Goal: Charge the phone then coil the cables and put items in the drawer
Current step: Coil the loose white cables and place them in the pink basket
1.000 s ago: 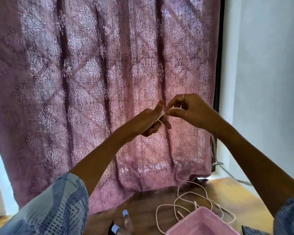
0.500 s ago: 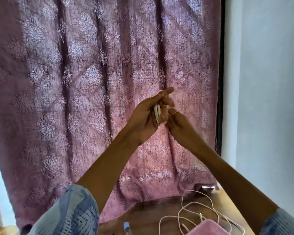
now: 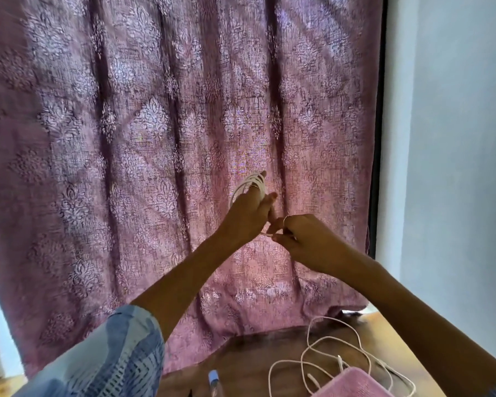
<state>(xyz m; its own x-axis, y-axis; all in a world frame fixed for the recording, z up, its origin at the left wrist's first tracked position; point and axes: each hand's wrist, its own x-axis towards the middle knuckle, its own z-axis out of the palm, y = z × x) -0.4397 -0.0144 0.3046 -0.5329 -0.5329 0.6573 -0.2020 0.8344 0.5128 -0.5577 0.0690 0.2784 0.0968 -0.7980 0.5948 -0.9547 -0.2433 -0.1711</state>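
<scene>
My left hand [image 3: 248, 217] is raised in front of the curtain with a white cable coil [image 3: 248, 184] looped around its fingers. Just to its right and slightly lower, my right hand [image 3: 301, 239] pinches the loose end of that cable between thumb and fingers, touching the left hand. Another white cable [image 3: 324, 356] lies loose in loops on the wooden table [image 3: 255, 365] below. No phone or drawer shows in the head view.
A pink patterned curtain [image 3: 161, 167] hangs right behind the table. A pink mesh basket [image 3: 355, 385] sits at the bottom edge, on the loose cable. A small bottle with a blue cap [image 3: 214, 379] stands near the table's front. A pale wall [image 3: 455, 138] is on the right.
My hands have dropped lower in view. The cable coil now stands out above my left fingers, and my right hand has moved down to its loose end.
</scene>
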